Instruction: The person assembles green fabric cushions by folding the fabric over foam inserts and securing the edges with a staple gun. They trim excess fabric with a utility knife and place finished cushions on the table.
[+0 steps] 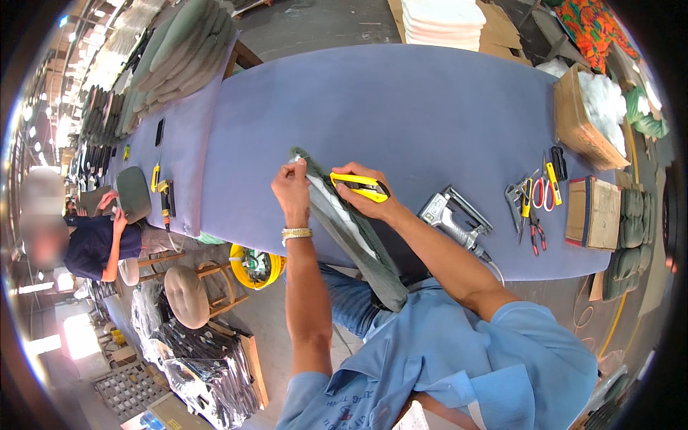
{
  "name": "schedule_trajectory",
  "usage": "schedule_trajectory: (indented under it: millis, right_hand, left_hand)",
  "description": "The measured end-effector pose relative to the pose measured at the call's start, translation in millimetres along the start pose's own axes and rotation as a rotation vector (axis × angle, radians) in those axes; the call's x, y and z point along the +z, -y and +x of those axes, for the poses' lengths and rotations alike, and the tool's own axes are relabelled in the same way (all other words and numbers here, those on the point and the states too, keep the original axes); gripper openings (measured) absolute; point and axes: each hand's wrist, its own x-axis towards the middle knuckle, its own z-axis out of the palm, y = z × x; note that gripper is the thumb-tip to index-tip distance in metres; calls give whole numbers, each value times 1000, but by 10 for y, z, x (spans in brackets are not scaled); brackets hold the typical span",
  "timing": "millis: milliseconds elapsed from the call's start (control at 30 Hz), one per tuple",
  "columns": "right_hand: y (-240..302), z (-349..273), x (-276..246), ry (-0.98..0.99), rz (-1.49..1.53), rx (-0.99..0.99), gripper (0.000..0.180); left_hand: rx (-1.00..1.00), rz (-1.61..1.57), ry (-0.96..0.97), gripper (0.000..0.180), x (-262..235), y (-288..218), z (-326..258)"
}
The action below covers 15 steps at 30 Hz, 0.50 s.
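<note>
Head cam, my only view: big blue-covered table (373,100) fills the middle, person working at its near edge.

L hand (290,192) is closed, fingertips pinching the upper end of a long grey-green fabric piece (388,285) w/ white lining showing along it. The piece slants from over the table, across the near edge, down to the person's lap. R hand (375,207) is wrapped round a yellow cutter (356,185), just beside the piece's upper half; I can't tell whether a blade touches the cloth.

R of the R forearm, by the near edge: a grey metal staple gun (440,213) w/ hose. Twd the R edge lie red-and-white-handled scissors (541,202), red-handled pliers (537,235) & other small tools. Far R corner: cardboard box (575,123) full of white stuffing (602,104); smaller brown box (600,215) at the near R corner. Beyond the far edge, a stack of white sheets (444,23).

Off the L edge, a 2nd blue table (188,168) bears piled grey-green cushions (183,54) at its far end. At its near edge I see a co-worker (100,247), both hands on a grey-green panel (134,195).
</note>
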Motion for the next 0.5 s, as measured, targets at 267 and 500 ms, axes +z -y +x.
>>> schedule_trajectory:
  millis: [267, 500]
  right_hand:
    - [84, -224, -81, 66, -27, -13, 29]
    - [188, -706, -270, 101, -54, -59, 27]
  left_hand:
    - [357, 394, 98, 23, -163, -610, 81]
    - [458, 408, 99, 25, -179, -750, 119]
